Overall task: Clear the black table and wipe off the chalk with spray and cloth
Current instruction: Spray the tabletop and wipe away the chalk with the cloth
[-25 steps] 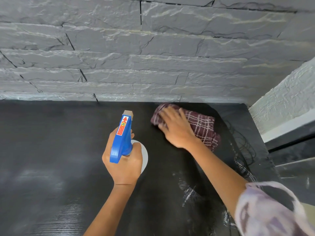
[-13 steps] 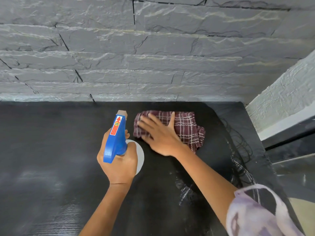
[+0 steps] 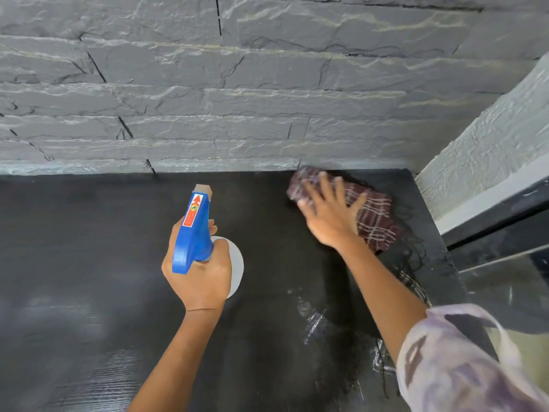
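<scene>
Black table (image 3: 89,263), slate wall behind. Plaid cloth (image 3: 377,217): swept back to far-right corner under flat right hand (image 3: 329,217). Spray bottle (image 3: 193,233): gripped in left hand (image 3: 199,278), centre. Chalk scribbles (image 3: 312,321) remain near-right; wiping unfinished.

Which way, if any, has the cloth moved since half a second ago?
Yes. The cloth, pressed by the right hand, slid right and away, up to the foot of the wall, nearer the far right corner of the table.

At the near right, you are wearing a loose, pale sleeve (image 3: 463,364) blotched purple-grey, ending above your forearm.
</scene>
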The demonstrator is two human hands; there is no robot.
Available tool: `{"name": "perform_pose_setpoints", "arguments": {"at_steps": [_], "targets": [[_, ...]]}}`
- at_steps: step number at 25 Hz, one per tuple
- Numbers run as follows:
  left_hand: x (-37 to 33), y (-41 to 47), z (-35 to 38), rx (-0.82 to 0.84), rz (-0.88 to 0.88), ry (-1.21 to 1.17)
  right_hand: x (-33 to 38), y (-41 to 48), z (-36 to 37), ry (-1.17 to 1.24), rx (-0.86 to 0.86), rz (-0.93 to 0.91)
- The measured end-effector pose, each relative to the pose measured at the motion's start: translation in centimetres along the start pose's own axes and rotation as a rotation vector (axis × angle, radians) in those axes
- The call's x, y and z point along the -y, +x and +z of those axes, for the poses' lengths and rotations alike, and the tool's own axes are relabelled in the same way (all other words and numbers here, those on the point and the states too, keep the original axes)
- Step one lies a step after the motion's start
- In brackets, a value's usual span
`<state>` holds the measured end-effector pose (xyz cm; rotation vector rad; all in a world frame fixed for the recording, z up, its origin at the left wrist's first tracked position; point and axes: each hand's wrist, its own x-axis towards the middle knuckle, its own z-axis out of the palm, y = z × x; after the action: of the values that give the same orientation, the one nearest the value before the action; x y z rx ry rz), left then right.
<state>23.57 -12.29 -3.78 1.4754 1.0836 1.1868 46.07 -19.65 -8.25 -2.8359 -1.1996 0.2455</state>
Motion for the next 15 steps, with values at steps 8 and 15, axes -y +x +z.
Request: {"name": "perform_pose_setpoints", "arguments": {"at_steps": [8,15], "targets": [[0.1,-0.2,0.2,0.006,0.029,0.016,-4.8,-15.1,3.2,-0.204,-0.080,-0.572],[-0.9,0.0,0.5,-0.026,0.029,0.003,-2.1,-4.3,0.9,-0.032,-0.019,0.032]]}}
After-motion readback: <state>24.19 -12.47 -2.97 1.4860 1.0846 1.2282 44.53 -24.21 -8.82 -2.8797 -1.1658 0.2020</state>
